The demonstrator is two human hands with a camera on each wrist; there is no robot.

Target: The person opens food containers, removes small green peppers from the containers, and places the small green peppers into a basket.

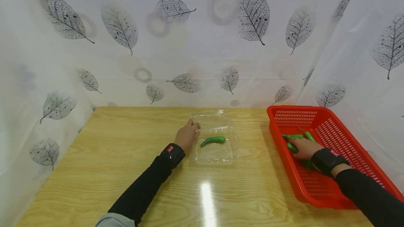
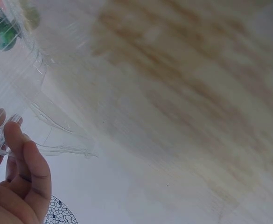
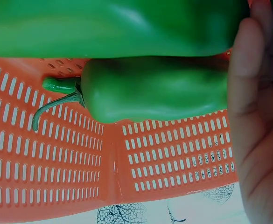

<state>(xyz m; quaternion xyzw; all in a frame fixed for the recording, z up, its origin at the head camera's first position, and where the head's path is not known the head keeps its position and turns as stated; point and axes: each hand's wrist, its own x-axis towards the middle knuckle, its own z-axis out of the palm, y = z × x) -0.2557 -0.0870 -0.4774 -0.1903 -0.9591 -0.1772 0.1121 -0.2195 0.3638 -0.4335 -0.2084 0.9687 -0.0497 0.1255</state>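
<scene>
A clear plastic clamshell box (image 1: 202,157) lies with its lid folded back on the table, one green chili pepper (image 1: 214,140) inside it. My left hand (image 1: 187,136) pinches the box's left edge near the hinge; the left wrist view shows the fingertips (image 2: 16,135) at the thin plastic. Over on the right, my right hand (image 1: 304,149) reaches into a red basket (image 1: 300,181). A green chili pepper (image 1: 292,148) sticks out from its curled fingers. Other green peppers (image 3: 155,91) lie close by; in the right wrist view, the hand (image 3: 257,135) partly hides them.
The wooden table (image 1: 126,143) carries the box at its middle back and the basket at its right side. A white sheet (image 1: 202,55) printed with dark leaves hangs behind and along both sides.
</scene>
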